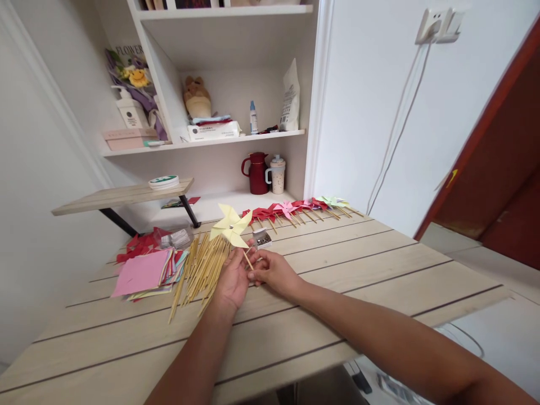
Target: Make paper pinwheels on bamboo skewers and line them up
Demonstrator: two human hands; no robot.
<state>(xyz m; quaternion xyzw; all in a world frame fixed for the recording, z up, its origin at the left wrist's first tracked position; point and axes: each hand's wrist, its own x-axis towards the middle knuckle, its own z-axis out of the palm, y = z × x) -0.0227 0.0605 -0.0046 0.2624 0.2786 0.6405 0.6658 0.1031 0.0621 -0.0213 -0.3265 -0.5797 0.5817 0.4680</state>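
Observation:
A pale yellow paper pinwheel [224, 227] with a pin head at its centre faces me, its thin wooden stick [248, 260] slanting down to the right. My left hand [233, 281] is closed around it just below the blades, the fingers partly hidden behind the paper and stick. With thumb and fingers, my right hand [272, 271] pinches the lower part of the stick. Loose wooden sticks [205, 267] lie in a heap beside my left hand. Just behind my hands is a small open box [262, 238] of metal pins.
Coloured paper squares [141, 273] are stacked at the left, near red paper pieces [141, 243] and a clear container [179, 237]. Several finished pinwheels [287, 209] line the table's back edge. A raised wooden stand [126, 195], a red jug [257, 174] and a cup [277, 175] stand behind.

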